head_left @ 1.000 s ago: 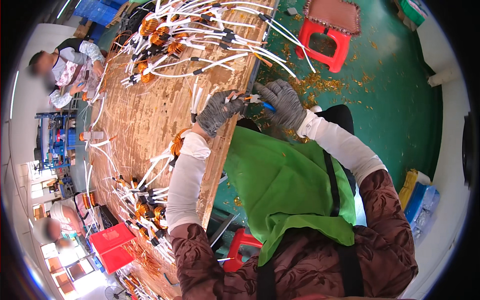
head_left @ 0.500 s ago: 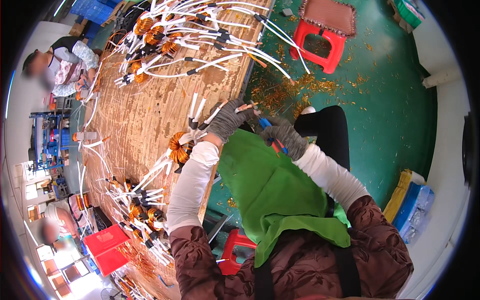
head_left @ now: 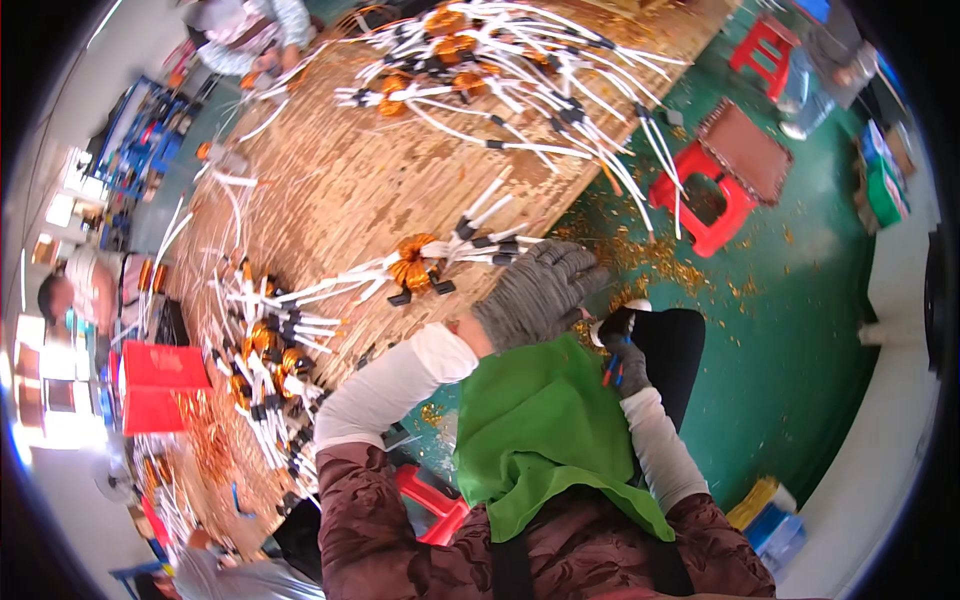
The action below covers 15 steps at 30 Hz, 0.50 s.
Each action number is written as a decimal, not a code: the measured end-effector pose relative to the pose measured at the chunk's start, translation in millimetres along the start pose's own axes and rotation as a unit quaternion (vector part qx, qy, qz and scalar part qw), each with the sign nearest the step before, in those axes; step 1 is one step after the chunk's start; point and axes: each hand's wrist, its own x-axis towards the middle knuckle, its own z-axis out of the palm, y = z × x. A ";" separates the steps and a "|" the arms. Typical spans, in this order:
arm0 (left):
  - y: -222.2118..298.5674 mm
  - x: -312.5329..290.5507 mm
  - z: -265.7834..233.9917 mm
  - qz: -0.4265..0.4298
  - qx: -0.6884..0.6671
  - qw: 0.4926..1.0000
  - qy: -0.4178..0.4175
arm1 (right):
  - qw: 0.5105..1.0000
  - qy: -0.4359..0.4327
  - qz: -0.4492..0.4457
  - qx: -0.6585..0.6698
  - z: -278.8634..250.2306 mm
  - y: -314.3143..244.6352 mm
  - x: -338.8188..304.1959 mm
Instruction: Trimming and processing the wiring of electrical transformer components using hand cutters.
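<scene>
My left hand (head_left: 545, 293), in a grey knit glove, is stretched out with its fingers extended over the table's edge. Beside it, a copper-wound ring coil (head_left: 410, 263) with white-sleeved leads and black bands lies on the wooden table. Some of its leads (head_left: 490, 243) reach up to that hand; the glove hides whether they touch it. My right hand (head_left: 628, 355), gloved too, is closed round pliers with red and blue handles (head_left: 612, 371), low beside my dark trouser leg. The head of the pliers is hard to make out.
More coils with white leads (head_left: 560, 105) are heaped at the table's far end, others (head_left: 265, 345) at the left. A red stool (head_left: 715, 235) with a brown cushion (head_left: 748, 150) stands on the green floor among copper scraps (head_left: 650, 262). Other people work around the table.
My left hand has let go of the coil's lead end and its fingers have straightened. My right hand has drawn away to the right with the pliers. The view has turned.
</scene>
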 end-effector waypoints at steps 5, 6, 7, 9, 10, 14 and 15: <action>-45.4 -56.6 -84.2 -0.158 0.045 0.984 -0.073 | 0.995 -0.027 0.069 0.073 -25.8 5.9 13.0; -63.2 -83.1 -94.2 -0.195 0.080 0.974 -0.080 | 0.993 -0.055 0.063 0.081 -21.8 2.9 15.3; -75.1 -95.8 -108.7 -0.265 0.098 0.951 -0.129 | 0.998 -0.022 0.039 0.038 -23.8 7.7 24.6; -115.8 -150.0 -113.3 -0.384 0.138 0.864 -0.295 | 0.998 -0.026 0.050 0.006 -9.8 13.8 21.0; -121.9 -154.7 -110.9 -0.393 0.148 0.833 -0.360 | 0.997 -0.019 0.071 -0.028 -7.9 14.7 20.0; -137.9 -161.7 -71.3 -0.438 0.097 0.837 -0.312 | 0.997 -0.006 0.072 -0.027 -16.9 21.5 31.9; -137.9 -158.2 -68.2 -0.440 0.099 0.837 -0.310 | 0.997 -0.012 0.078 -0.020 -18.1 22.8 32.6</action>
